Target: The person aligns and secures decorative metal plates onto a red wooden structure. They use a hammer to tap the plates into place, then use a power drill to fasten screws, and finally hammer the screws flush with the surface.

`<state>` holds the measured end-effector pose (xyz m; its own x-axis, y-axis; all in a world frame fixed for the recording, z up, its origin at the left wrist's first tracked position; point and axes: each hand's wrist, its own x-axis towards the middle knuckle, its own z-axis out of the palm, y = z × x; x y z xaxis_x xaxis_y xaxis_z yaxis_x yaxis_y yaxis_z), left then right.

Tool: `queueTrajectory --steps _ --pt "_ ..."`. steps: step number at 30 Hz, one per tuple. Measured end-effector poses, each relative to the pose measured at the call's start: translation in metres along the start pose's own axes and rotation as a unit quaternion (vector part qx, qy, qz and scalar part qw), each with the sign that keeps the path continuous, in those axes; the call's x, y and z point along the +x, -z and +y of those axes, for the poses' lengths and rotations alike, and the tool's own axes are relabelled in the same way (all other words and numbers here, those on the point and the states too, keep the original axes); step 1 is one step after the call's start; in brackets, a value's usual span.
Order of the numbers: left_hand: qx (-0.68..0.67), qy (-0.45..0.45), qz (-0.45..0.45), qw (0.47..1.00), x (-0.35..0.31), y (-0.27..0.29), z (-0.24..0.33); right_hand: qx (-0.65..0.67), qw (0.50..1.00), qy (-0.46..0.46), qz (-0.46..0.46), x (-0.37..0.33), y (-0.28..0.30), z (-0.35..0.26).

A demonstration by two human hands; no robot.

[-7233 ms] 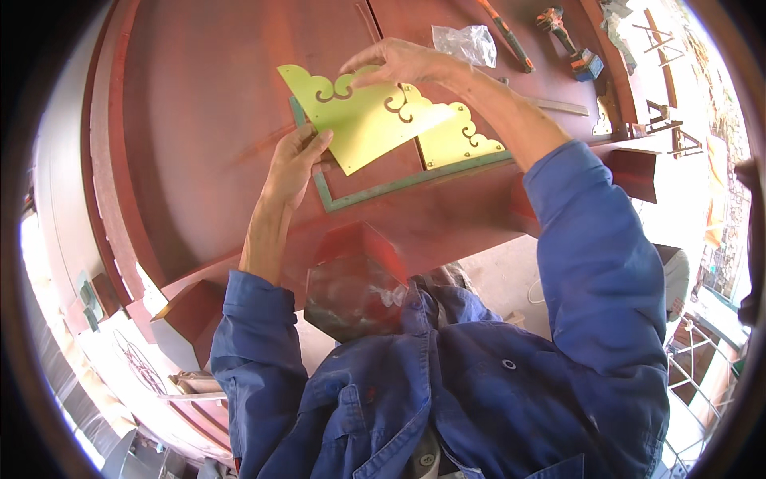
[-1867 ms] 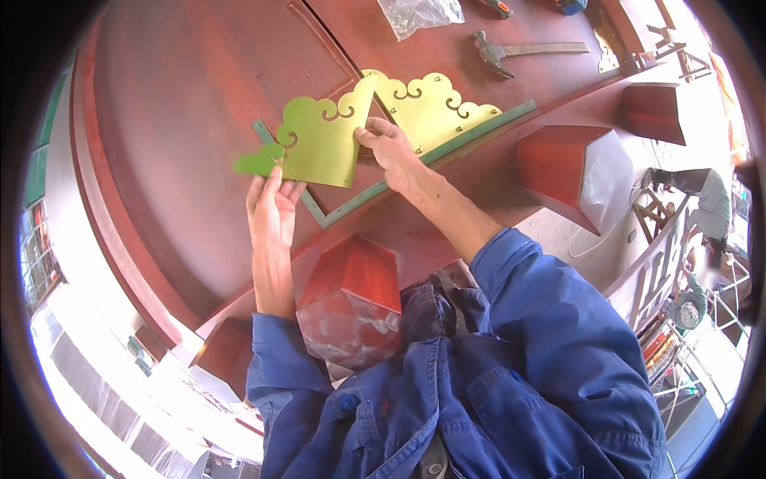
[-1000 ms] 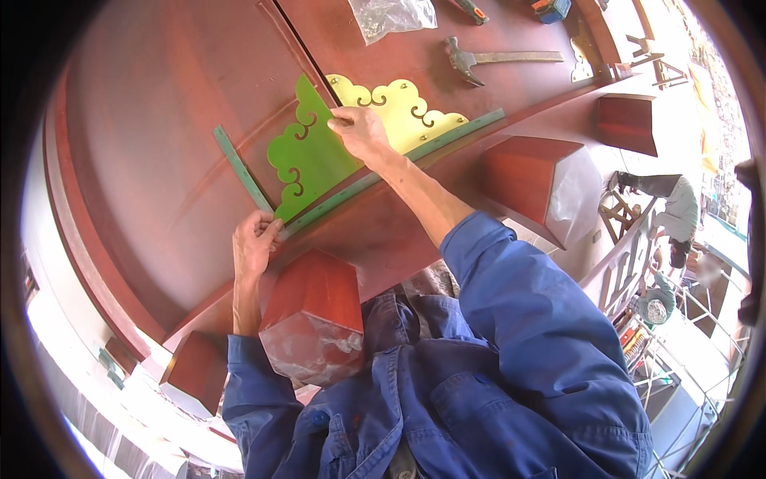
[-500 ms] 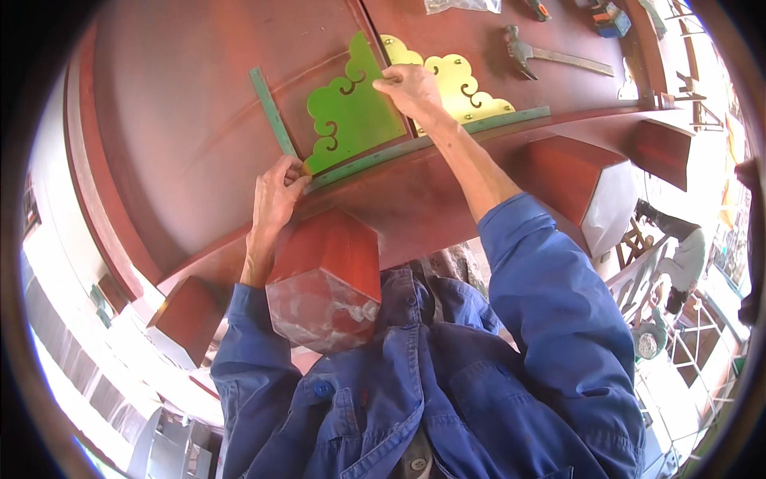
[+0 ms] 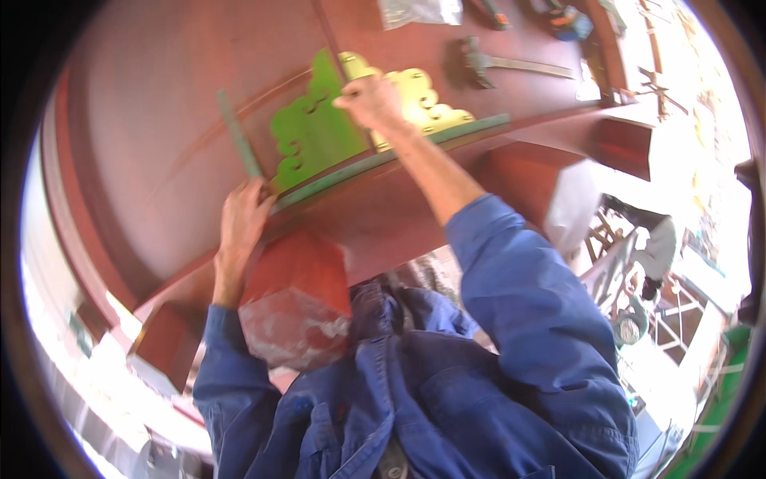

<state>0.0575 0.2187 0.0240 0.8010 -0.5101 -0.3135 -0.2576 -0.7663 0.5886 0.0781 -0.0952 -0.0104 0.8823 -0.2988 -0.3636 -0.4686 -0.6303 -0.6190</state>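
left plate (image 5: 323, 136): green | right plate (image 5: 423, 112): pale yellow | square (image 5: 343, 172): dull green | panel (image 5: 159, 104): red-brown | jacket (image 5: 519, 279): blue

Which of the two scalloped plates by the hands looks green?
The left plate, with the left hand at its lower-left corner. The right plate looks yellow and is partly hidden by the right hand.

Bright light (image 5: 678, 164) washes out both outer sides.

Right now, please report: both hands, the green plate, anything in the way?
Left hand at lower left corner of green plate; right hand at its right edge. Plate along green strip, beside yellow plate. No tool on it; hammer apart, farther right.
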Motion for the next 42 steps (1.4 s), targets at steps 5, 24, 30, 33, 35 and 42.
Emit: queueTrajectory --steps 5,24,30,33,35,42 --pt "-0.034 0.021 -0.026 0.999 0.003 -0.001 0.010 0.003 0.999 -0.005 0.049 -0.011 -0.003 -0.003" --pt "0.040 0.033 -0.093 0.994 0.011 0.007 0.018 -0.142 0.983 0.094 -0.071 0.015 0.023 -0.010" --pt "0.087 0.001 -0.082 0.993 0.009 0.003 0.019 -0.190 0.972 0.046 -0.128 0.019 0.033 -0.027" --pt "0.112 -0.014 -0.074 0.991 0.012 0.003 0.019 -0.200 0.967 0.037 -0.152 0.022 0.037 -0.026" --pt "0.127 -0.026 -0.082 0.988 0.013 0.003 0.019 -0.189 0.968 0.033 -0.163 0.022 0.038 -0.025" --pt "0.201 -0.080 -0.078 0.973 0.016 0.003 0.024 -0.233 0.958 0.045 -0.162 0.021 0.039 -0.027"
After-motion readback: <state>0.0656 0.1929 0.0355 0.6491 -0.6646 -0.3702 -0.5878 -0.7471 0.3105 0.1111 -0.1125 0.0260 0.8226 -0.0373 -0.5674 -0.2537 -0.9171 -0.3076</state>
